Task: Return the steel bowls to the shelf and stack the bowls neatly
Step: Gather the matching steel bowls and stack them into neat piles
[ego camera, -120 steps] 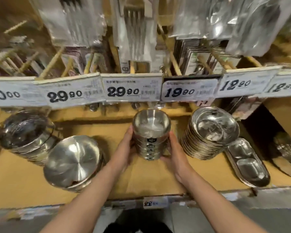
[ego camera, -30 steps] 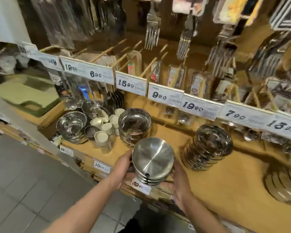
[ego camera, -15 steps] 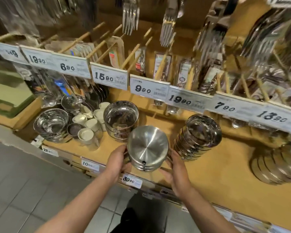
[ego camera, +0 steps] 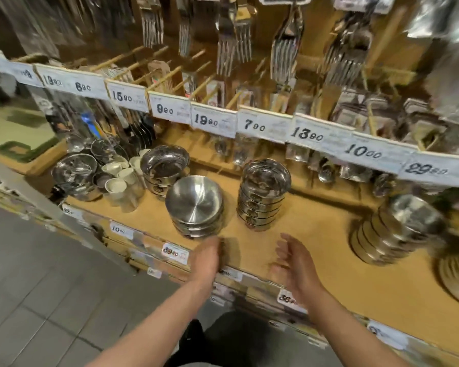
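Both hands hang empty with loose fingers over the shelf's near edge, left hand (ego camera: 206, 256) nearer the upturned stack of shiny steel bowls (ego camera: 195, 206) just beyond it, right hand (ego camera: 293, 263) farther right. On the tan wooden shelf (ego camera: 316, 234), that stack leans slightly, I reckon.

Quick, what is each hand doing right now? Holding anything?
Left hand: open, holding nothing, just in front of the stack of bowls.
Right hand: open, fingers relaxed, holding nothing.
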